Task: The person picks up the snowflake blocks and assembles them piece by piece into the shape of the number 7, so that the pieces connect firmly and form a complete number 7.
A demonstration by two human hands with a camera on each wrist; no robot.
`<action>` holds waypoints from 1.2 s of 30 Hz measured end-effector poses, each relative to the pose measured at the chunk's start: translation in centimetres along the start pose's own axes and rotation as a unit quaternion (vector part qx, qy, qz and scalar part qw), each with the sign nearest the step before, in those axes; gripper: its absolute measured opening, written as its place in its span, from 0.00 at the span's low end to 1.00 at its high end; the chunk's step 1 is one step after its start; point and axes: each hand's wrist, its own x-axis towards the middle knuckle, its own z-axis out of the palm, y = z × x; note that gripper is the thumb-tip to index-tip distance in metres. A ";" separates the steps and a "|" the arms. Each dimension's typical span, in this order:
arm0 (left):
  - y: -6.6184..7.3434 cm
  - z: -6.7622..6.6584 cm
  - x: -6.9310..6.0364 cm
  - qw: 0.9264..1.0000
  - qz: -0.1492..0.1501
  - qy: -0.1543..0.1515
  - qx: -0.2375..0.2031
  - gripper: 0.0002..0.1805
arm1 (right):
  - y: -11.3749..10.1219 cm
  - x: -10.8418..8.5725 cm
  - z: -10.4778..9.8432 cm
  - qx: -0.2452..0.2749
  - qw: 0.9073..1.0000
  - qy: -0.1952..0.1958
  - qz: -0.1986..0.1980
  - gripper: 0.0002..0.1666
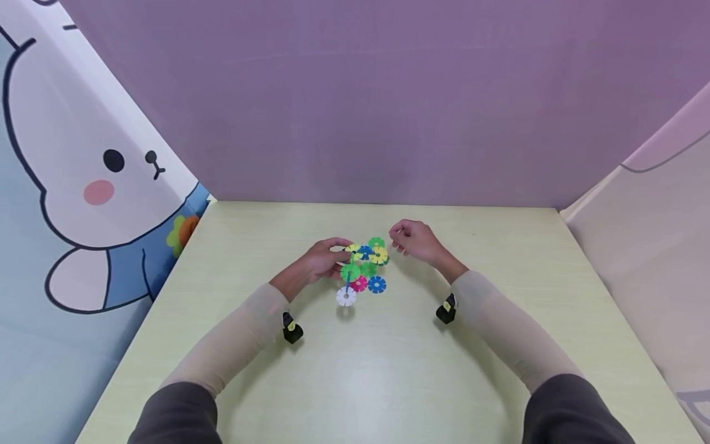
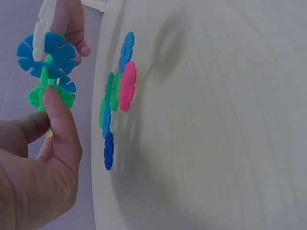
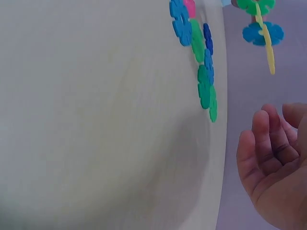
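My left hand (image 1: 320,260) pinches a cluster of slotted plastic snowflake discs, its thumb and fingers on a green disc (image 2: 34,97) in the left wrist view. A blue disc (image 2: 60,50) and an edge-on white disc (image 2: 42,29) join above it. In the right wrist view, a yellow disc (image 3: 269,50) is also part of the cluster. To the right of the cluster is my right hand (image 1: 420,240), apart from it, fingers loosely curled with nothing between them. The right wrist view shows the bent fingers (image 3: 261,132) and thumb clearly.
Loose discs lie on the pale table (image 1: 355,376) under and beside the cluster, among them a pink disc (image 2: 127,86), a blue disc (image 1: 376,284) and several green and blue others. A purple panel (image 1: 377,111) rises behind the table's far edge.
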 end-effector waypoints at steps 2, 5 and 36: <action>0.0 0.0 -0.2 1.000 -0.004 0.000 -0.002 0.20 | 0.1 0.2 0.0 -0.010 1.000 0.009 -0.002 0.17; -0.2 0.0 -0.5 1.000 -0.008 -0.001 -0.007 0.21 | 0.2 0.7 0.0 -0.028 0.999 0.019 -0.005 0.15; -1.9 -0.1 -1.2 1.000 -0.014 -0.005 -0.008 0.20 | 1.4 4.0 2.2 -0.211 0.974 -0.077 -0.005 0.25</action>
